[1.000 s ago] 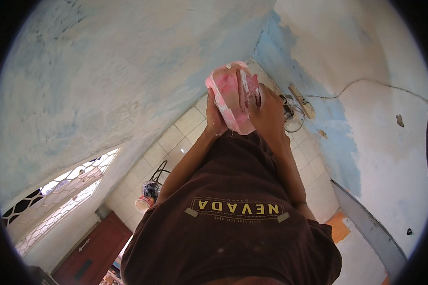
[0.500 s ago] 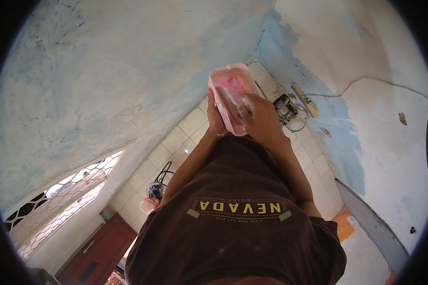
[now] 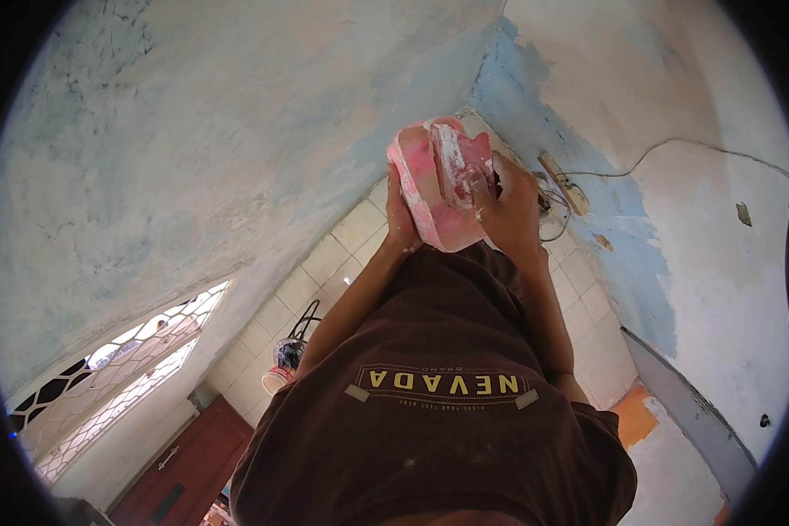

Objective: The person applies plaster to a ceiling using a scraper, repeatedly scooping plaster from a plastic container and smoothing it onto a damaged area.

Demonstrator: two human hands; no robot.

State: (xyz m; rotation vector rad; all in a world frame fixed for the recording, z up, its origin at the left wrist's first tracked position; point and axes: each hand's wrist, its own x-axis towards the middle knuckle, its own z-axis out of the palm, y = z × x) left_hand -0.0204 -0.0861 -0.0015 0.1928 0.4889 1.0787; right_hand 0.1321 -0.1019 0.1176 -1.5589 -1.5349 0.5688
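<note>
Smears of white paste cover a pink rectangular plastic tub (image 3: 451, 230), held in front of me above the floor. My left hand (image 3: 400, 215) is closed around its left side, its fingers partly hidden beneath. A flat reddish putty spreader (image 3: 454, 165), streaked with white paste, lies across the tub's opening. My right hand (image 3: 511, 203) grips it from the right, thumb on top and the other fingers mostly hidden behind.
Patchy blue and whitish walls (image 3: 237, 131) meet in a corner ahead. A power strip (image 3: 570, 188) with a cable hangs by the right wall. On the floor tiles (image 3: 294, 276), a cup (image 3: 276, 379) and a dark-topped container (image 3: 289, 352) stand at left. A latticed window (image 3: 140, 351) is farther left.
My right hand has moved right and slightly up from inside the tub, turning the spreader so its paste-streaked face shows. The left hand keeps its hold; the tub has tilted a little.
</note>
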